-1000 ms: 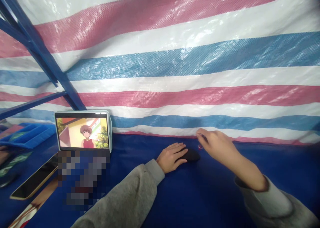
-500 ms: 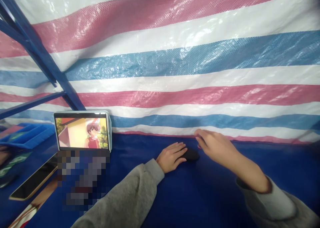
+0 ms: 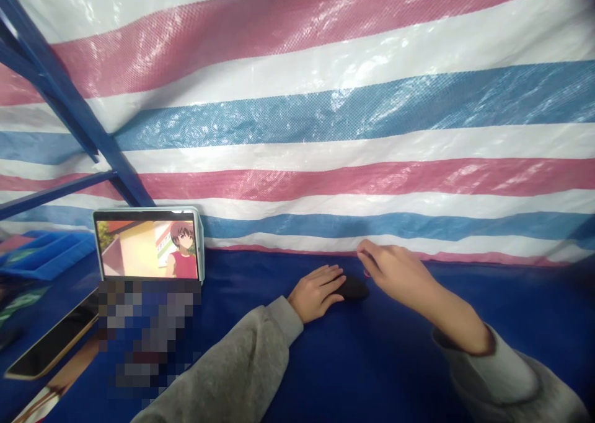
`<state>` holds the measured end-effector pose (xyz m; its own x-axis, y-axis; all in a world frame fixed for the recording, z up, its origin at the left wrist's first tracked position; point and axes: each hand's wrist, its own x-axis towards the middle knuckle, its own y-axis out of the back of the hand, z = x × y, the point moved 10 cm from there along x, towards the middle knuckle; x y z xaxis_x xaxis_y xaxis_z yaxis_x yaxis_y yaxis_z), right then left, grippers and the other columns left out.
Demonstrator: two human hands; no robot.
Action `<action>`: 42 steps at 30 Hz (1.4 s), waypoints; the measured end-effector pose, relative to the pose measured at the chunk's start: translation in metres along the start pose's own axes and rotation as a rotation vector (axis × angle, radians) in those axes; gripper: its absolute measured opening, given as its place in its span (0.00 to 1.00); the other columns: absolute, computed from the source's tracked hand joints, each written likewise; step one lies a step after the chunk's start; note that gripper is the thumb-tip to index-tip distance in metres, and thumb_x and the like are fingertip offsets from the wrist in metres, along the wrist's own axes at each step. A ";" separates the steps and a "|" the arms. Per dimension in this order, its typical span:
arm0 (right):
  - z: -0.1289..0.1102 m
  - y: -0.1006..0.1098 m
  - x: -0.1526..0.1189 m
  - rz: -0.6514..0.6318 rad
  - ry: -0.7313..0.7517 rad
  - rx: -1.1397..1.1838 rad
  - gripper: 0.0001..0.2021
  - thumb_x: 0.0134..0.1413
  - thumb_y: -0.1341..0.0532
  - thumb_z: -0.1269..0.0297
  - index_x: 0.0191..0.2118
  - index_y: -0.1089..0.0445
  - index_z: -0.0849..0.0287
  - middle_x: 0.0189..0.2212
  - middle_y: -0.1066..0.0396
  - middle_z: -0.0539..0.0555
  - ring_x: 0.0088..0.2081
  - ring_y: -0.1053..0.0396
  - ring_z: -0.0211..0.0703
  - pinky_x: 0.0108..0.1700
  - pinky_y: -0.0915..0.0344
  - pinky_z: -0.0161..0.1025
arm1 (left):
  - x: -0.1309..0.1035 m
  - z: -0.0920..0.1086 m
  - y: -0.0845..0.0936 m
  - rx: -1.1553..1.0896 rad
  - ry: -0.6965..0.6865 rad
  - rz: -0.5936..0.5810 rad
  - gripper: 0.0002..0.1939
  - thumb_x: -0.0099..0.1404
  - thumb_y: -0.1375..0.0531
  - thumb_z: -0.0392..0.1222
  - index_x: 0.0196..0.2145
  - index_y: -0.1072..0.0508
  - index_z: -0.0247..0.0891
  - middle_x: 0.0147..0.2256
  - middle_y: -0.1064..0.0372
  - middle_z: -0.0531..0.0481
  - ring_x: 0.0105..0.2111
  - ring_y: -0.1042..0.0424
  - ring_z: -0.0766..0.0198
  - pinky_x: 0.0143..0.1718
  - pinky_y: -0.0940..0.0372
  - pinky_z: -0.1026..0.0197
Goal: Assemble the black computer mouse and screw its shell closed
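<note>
My left hand [image 3: 318, 292] lies flat with its fingers stretched out, the fingertips resting on the edge of a black, rounded, flat thing [image 3: 354, 288] whose kind I cannot make out. Just right of it and higher, my right hand [image 3: 395, 268] is closed in a pinch, with thumb and forefinger together. A small pink bit [image 3: 367, 274] shows below these fingers. Whether they hold it or something finer, I cannot tell. Both hands are above the dark blue tabletop [image 3: 362, 373].
At the left a tablet [image 3: 149, 249] stands upright, playing a cartoon. A phone [image 3: 56, 336] lies beside a blurred-out patch. Farther left is a blue divided tray [image 3: 56, 259]. Behind the table hangs a striped plastic sheet [image 3: 325, 181], with a blue metal frame [image 3: 79, 107] at the left.
The view has shifted slightly, so most things appear a little farther left. My hands keep nearly the same pose. The picture on the tablet has changed.
</note>
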<state>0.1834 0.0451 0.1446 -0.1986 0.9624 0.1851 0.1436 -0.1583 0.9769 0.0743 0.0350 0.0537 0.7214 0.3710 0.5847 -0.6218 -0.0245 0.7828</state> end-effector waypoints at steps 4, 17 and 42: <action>0.005 0.000 0.000 -0.005 -0.039 -0.007 0.15 0.64 0.55 0.57 0.37 0.34 0.56 0.24 0.27 0.53 0.27 0.29 0.45 0.27 0.49 0.36 | 0.000 -0.001 -0.001 0.002 0.007 -0.012 0.22 0.72 0.50 0.51 0.56 0.34 0.35 0.56 0.35 0.42 0.59 0.39 0.58 0.62 0.42 0.50; 0.003 0.000 0.000 -0.002 -0.001 0.039 0.12 0.62 0.54 0.62 0.39 0.34 0.57 0.29 0.25 0.53 0.30 0.29 0.45 0.30 0.46 0.37 | 0.001 -0.001 -0.004 0.006 0.003 -0.030 0.23 0.72 0.50 0.52 0.57 0.35 0.35 0.56 0.36 0.42 0.60 0.40 0.59 0.63 0.43 0.51; 0.001 0.001 -0.001 -0.015 0.004 0.063 0.09 0.55 0.50 0.70 0.37 0.34 0.57 0.28 0.26 0.52 0.30 0.29 0.43 0.31 0.47 0.36 | 0.001 -0.002 -0.005 -0.013 0.010 -0.028 0.23 0.72 0.51 0.53 0.57 0.35 0.36 0.56 0.36 0.43 0.59 0.39 0.58 0.62 0.42 0.50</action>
<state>0.1844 0.0440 0.1457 -0.2049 0.9637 0.1710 0.2015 -0.1295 0.9709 0.0773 0.0374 0.0498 0.7355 0.3809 0.5603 -0.6054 -0.0017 0.7959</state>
